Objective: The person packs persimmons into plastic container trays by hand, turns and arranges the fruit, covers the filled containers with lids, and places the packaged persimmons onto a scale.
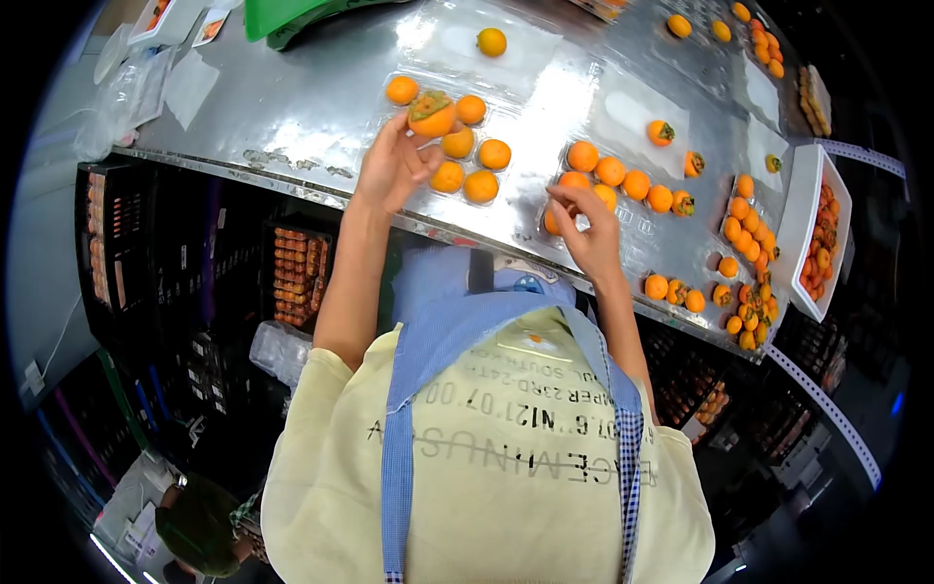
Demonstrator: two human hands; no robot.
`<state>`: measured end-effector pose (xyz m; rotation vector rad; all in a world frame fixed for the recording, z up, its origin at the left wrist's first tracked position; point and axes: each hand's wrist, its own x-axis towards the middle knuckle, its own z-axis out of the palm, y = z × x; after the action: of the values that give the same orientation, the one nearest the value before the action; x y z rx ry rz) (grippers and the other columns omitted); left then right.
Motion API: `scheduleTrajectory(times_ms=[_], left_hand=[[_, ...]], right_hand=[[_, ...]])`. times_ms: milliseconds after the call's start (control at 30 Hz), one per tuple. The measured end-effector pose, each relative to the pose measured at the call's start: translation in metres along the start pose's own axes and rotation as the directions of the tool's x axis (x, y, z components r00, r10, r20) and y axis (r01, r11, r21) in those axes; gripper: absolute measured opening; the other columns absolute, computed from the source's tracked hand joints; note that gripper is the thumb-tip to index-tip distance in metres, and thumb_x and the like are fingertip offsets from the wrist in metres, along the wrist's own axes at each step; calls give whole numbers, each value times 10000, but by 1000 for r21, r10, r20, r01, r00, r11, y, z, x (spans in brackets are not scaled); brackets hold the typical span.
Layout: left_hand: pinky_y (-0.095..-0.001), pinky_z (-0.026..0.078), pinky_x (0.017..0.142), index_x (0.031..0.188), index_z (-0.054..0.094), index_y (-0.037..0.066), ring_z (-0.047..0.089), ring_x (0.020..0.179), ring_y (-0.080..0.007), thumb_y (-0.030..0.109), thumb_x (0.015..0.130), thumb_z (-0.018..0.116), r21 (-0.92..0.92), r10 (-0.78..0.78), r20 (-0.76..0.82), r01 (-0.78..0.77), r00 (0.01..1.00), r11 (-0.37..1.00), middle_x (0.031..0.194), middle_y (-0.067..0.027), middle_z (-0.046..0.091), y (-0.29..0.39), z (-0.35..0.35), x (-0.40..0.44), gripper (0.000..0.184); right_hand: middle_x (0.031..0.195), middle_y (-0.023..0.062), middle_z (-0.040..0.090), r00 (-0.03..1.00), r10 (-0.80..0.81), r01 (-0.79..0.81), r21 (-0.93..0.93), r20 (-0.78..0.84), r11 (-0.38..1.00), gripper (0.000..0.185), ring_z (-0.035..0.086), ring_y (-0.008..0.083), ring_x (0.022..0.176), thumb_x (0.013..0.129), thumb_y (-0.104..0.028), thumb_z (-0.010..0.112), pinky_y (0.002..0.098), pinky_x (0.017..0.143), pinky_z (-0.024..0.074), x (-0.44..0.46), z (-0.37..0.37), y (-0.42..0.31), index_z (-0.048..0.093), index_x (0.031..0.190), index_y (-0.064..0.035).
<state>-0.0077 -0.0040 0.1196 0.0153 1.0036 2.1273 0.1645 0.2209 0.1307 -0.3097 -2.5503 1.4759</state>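
Note:
My left hand grips a persimmon with its green calyx facing up. It holds the fruit over a clear plastic tray with several orange persimmons in its cups. Bent fingers of my right hand reach over a second clear tray, thumb and fingers apart. Persimmons lie in that tray, and one persimmon is right beside my right thumb. Whether the fingertips touch fruit is hard to tell.
The metal table carries a green container at the back and loose persimmons on the right. A white box of orange fruit stands at the right end. Below are black crates. Another person is at lower left.

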Motion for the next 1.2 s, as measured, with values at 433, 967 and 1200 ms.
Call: scheduleTrajectory(times_ms=[433,967,1200], left_hand=[[-297,444,788,1348,395,33,536,987,-141,337,1009,362,72,-86,194,73,977,995,1209,-89,542,-46,76,-18,457],[-290,459,759,1189,521,18,551,910,-165,331,994,397,-79,-186,374,231,909,970,1073,-77,581,-52,75,-18,389],[-297,458,727,1200,491,10,553,864,-197,352,990,331,-352,-279,442,451,853,820,1034,-132,585,-57,77,-21,432]], right_hand=[[1157,98,587,977,-176,200,240,-120,950,558,543,221,1026,686,-149,781,320,814,467,32,11,-40,575,1197,-57],[1043,80,620,978,-158,195,324,-137,926,286,551,195,979,798,-131,685,310,877,424,23,4,-33,668,1068,-39],[968,79,657,999,25,-10,469,-26,883,231,563,133,933,917,-159,560,272,804,452,27,0,-36,670,1066,-21]])
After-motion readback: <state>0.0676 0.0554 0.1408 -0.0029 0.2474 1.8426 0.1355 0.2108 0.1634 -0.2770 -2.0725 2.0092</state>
